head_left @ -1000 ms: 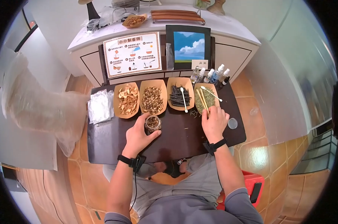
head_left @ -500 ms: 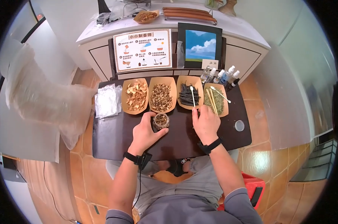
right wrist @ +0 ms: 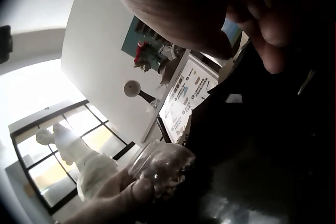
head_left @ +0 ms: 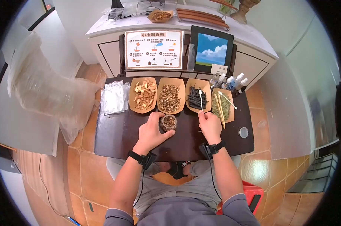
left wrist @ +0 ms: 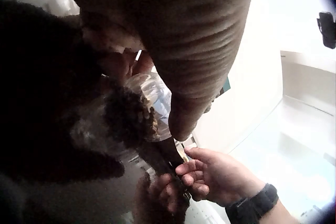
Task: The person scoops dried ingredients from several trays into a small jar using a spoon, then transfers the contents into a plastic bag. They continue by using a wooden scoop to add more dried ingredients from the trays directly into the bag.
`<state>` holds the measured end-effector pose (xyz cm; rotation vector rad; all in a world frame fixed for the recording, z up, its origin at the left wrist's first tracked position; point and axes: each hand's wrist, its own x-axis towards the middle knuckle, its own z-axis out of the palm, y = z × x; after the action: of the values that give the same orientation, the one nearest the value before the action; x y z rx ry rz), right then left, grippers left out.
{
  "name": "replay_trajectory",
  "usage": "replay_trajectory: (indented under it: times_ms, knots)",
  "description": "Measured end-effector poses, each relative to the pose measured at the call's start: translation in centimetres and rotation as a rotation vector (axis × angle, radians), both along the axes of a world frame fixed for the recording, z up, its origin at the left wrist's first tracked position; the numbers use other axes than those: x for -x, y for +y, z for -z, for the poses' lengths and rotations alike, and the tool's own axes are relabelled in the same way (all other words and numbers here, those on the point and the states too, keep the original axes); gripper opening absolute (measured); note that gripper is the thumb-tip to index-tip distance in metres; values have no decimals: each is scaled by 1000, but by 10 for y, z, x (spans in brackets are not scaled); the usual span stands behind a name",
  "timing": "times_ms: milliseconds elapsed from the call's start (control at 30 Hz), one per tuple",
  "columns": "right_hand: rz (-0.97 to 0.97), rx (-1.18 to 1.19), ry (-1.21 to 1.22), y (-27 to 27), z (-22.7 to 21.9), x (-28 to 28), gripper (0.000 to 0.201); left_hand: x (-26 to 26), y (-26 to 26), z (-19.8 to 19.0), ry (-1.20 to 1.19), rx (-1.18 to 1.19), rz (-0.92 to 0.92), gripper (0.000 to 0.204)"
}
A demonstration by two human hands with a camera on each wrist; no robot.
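My left hand (head_left: 151, 131) curls its thumb and fingers round a small clear jar (head_left: 169, 122), which stands open on the dark table (head_left: 114, 139) with brown chopped bits inside. In the right wrist view the jar (right wrist: 163, 166) shows from the side. My right hand (head_left: 211, 127) pinches the lower end of a small white spoon (head_left: 200, 98), whose head lies over the paper tray of dark sticks (head_left: 193, 102). Fingertips cover the handle's end. Beside this hand, light wooden tongs (head_left: 220, 113) lean across a tray of green dried herb (head_left: 226, 104), along with a second white spoon (head_left: 230, 102).
Two more paper trays hold pale dried slices (head_left: 144, 96) and brown bits (head_left: 169, 98). Foil bags (head_left: 114, 98) lie at the left. Several small bottles (head_left: 234, 81) stand at the back right, and a clear round lid (head_left: 243, 132) lies near the right edge. An instruction sheet (head_left: 154, 49) stands behind.
My right hand has moved left from the tongs at the green herb tray to the spoon at the dark sticks. My left hand keeps hold of the jar. The head view has shifted slightly.
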<state>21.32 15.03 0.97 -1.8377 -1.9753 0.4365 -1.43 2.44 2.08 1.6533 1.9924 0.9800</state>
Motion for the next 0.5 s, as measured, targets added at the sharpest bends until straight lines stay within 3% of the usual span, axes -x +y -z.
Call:
replay_trajectory:
  times_ms: [100,167,267,500]
  knots:
    - [-7,102,197,7,11,-3,50,-1,0,0,-3,-2,-13,70]
    - [34,314,440,5,0,-2,44,0,1,5,10,-17,-13,70]
    - [48,344,561,5,-1,-3,40,-1,1,3,13,-20,-18,69]
    - [50,416,535,7,-13,3,43,-2,0,-5,5,40,-33,71]
